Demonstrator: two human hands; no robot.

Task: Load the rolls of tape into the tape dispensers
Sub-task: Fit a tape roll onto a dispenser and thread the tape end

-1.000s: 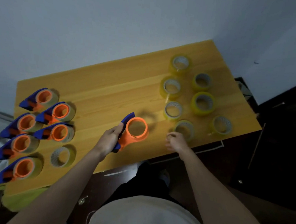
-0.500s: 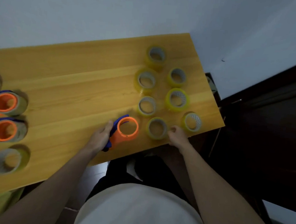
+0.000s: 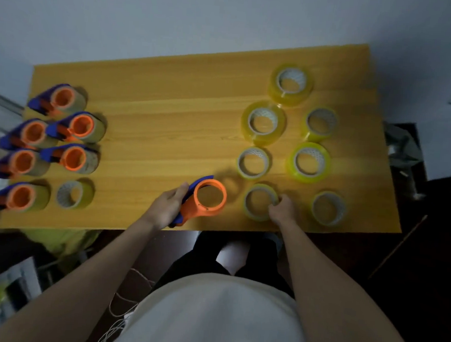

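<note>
The left hand (image 3: pixel 167 208) grips an empty orange-and-blue tape dispenser (image 3: pixel 204 198) by its handle, fingers curled round it, with the orange ring lying on the wooden table (image 3: pixel 168 130) near the front edge. Just to its right, the right hand (image 3: pixel 282 210) pinches the near-right rim of a yellowish roll of tape (image 3: pixel 254 200) that lies flat on the table, fingertips curled over the rim. The held dispenser and this roll sit close together but apart. To the right of the hand lies another roll (image 3: pixel 328 208), and farther back lie five more rolls, the farthest (image 3: pixel 291 84) near the table's back right corner. On the left side of the table stands a cluster of six loaded dispensers (image 3: pixel 75 127), each with an orange hub inside a roll and a blue part pointing left. One loose roll (image 3: pixel 73 194) sits at the near end of that cluster.
</note>
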